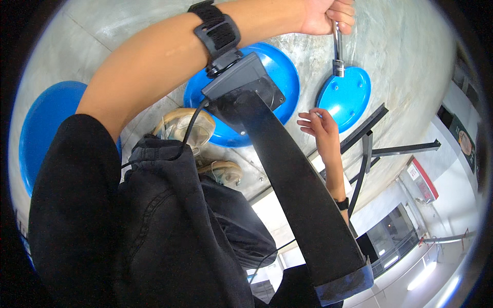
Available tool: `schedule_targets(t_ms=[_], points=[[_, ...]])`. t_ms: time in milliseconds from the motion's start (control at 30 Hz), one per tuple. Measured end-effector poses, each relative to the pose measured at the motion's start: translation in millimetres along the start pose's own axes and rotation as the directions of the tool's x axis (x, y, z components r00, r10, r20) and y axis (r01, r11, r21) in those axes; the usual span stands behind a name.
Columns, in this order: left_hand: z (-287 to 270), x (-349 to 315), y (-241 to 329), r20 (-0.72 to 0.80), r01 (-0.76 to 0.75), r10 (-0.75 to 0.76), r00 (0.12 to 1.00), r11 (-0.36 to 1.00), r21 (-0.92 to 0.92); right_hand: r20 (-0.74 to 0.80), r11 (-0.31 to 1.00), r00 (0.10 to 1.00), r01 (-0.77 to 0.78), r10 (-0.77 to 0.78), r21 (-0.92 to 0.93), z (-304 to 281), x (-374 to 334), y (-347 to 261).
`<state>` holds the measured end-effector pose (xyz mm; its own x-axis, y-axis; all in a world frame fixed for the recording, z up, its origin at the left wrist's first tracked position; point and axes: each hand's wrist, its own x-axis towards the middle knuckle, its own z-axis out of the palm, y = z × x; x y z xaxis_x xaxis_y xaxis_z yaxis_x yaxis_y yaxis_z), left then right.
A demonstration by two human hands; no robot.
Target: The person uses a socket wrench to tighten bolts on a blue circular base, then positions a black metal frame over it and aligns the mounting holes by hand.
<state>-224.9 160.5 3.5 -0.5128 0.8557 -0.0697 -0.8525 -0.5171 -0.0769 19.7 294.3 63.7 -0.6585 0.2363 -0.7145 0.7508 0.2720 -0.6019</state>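
My left hand [331, 18] is wrapped round a silver socket wrench [337, 46], whose socket end points toward the bottom of the picture. A black strap with a grey buckle circles my left forearm. Lower down, my right hand [323, 126] has its thumb and forefinger closed on something tiny and pale, too small to name; the other fingers stick out. Between my arms runs a long black metal post [298, 179]. A dark flat plate [249, 97] with holes or bolts at its corners is joined to its upper end, and bluish wrapping [346, 285] covers the lower end.
Blue round discs lie about: one behind the plate [277, 66], a smaller one [357, 97] beyond my right hand, another [38, 128] at far left. A black metal frame [367, 149] stands right of my right forearm. A black cable [190, 128] hangs near shoes [187, 126].
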Motion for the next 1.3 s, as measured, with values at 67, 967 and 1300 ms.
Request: schedule_targets(t_ms=[67, 967, 1300], points=[[-5, -5, -1, 0.096, -0.011, 0.007, 0.995, 0.999, 0.035, 0.064, 0.997, 0.997, -0.051, 0.054, -0.05, 1, 6, 2], [-17, -31, -39, -0.19, 0.142, -0.084, 0.978, 0.938, 0.315, 0.221, 0.786, 0.972, 0.197, -0.079, -0.586, 22, 57, 33], [-23, -36, -40, -0.172, 0.165, -0.106, 0.979, 0.913, 0.373, 0.167, 0.801, 0.955, 0.297, -0.245, -0.52, 29, 51, 19]])
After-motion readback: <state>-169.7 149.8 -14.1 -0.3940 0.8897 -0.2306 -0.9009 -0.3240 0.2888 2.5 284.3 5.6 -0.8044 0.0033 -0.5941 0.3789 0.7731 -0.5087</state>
